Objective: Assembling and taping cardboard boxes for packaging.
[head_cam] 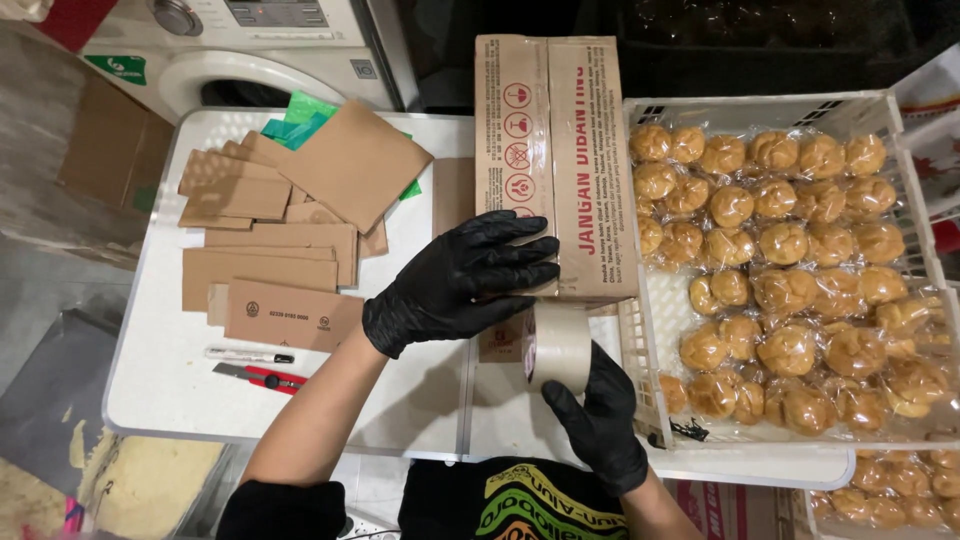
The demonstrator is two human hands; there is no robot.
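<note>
A closed brown cardboard box (560, 130) stands on the white table (170, 380), its top seam taped with clear tape. My left hand (460, 280), in a black glove, lies flat on the box's near end with fingers spread. My right hand (600, 420), also in a black glove, grips a roll of clear packing tape (558, 345) held against the box's near edge, just below my left hand.
A white crate (640, 340) full of bagged round buns sits right of the box. Cardboard sheets (290, 220) lie piled on the table's left, with a marker (250, 355) and a red box cutter (258, 375) near them. A washing machine (240, 50) stands behind.
</note>
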